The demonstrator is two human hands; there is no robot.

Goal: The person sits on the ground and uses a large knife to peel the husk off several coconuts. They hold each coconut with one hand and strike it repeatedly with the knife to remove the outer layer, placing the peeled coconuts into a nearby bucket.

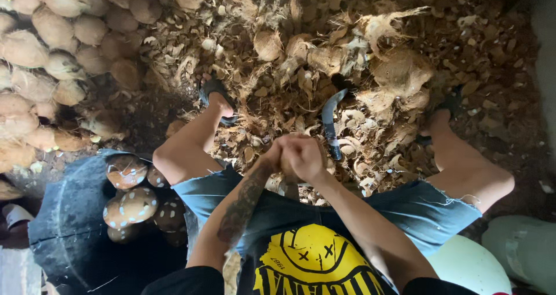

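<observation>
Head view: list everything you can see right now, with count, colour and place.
Husked coconuts: large pile, tan, upper left.
Husk scraps: a thick layer, brown, across the ground ahead.
Curved blade: one, dark with a blue handle, just beyond the hands.
Tub: one, black, lower left.
Peeled coconuts: several, brown flecked white, inside the tub.
Pale round object: one, lower right, kind unclear.
Sandals: two, dark, on the feet.
Shorts: blue denim.
Left hand and right hand: pressed together; what they hold is hidden.
</observation>
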